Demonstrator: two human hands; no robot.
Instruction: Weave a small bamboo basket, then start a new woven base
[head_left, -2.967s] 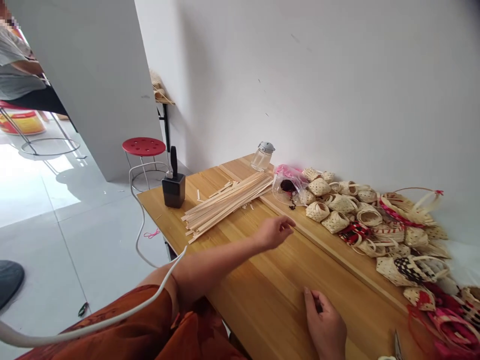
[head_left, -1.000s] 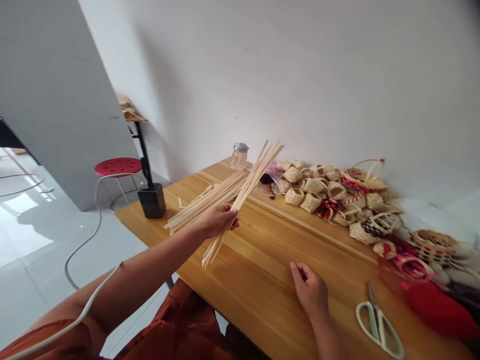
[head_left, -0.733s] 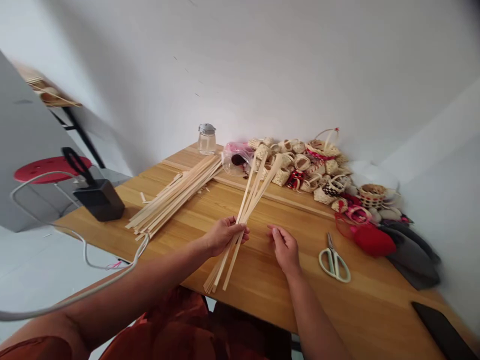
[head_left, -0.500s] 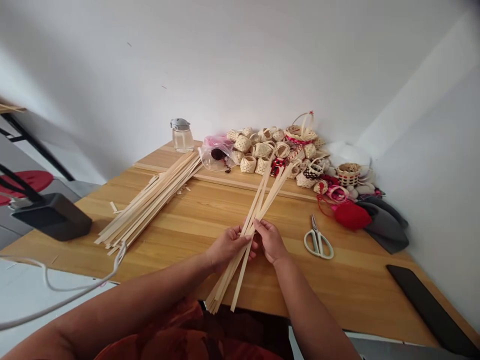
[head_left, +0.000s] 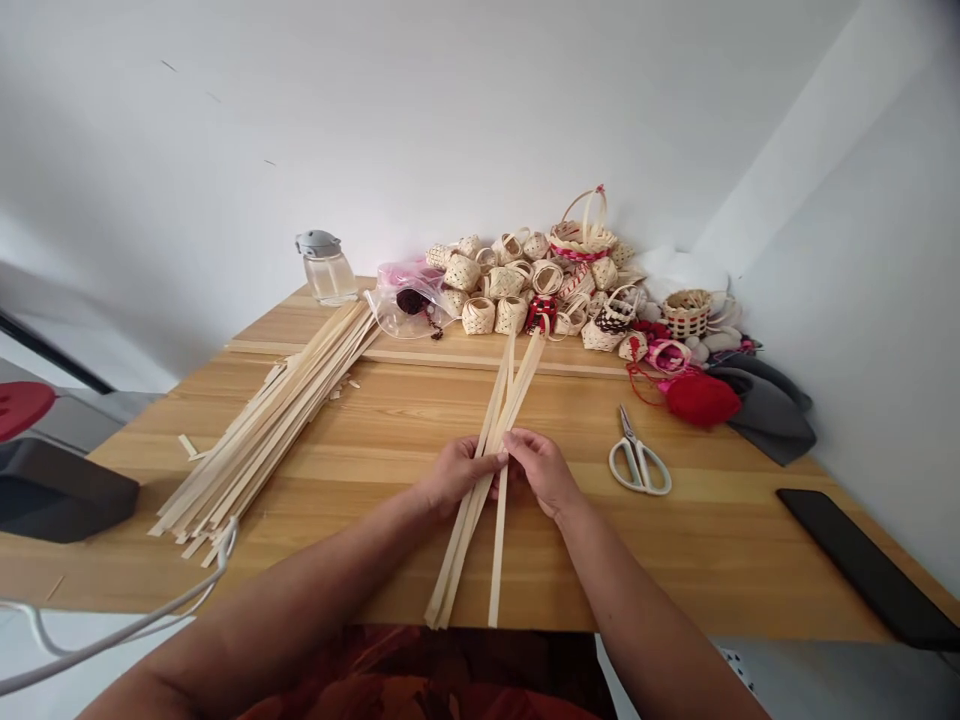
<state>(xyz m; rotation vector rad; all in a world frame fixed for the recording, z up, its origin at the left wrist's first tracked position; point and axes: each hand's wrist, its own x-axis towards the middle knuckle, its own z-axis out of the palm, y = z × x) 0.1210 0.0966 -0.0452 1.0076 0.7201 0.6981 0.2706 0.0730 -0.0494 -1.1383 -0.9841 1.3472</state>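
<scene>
A loose bundle of long pale strips (head_left: 459, 560) hangs between my two hands, over the wooden table's front part. My left hand (head_left: 463, 474) is closed round the bundle near its middle, thumb on top. My right hand (head_left: 541, 468) pinches strips at the bundle's right side, fingertips close to my left thumb. One strip (head_left: 498, 555) splits away from the others below my hands. The far ends fan out toward the small woven baskets (head_left: 510, 312).
A pile of strips (head_left: 274, 425) lies at the left, near a lidded glass jar (head_left: 330, 272) and a dark box (head_left: 64, 490). Scissors (head_left: 637, 462), red yarn (head_left: 703, 400) and a black flat object (head_left: 862, 560) are at the right. A white cable (head_left: 150, 625) crosses the lower left.
The view has shifted. The held bundle stands more upright, its far ends closer together and lower, and the single strip has moved farther right from the others.
</scene>
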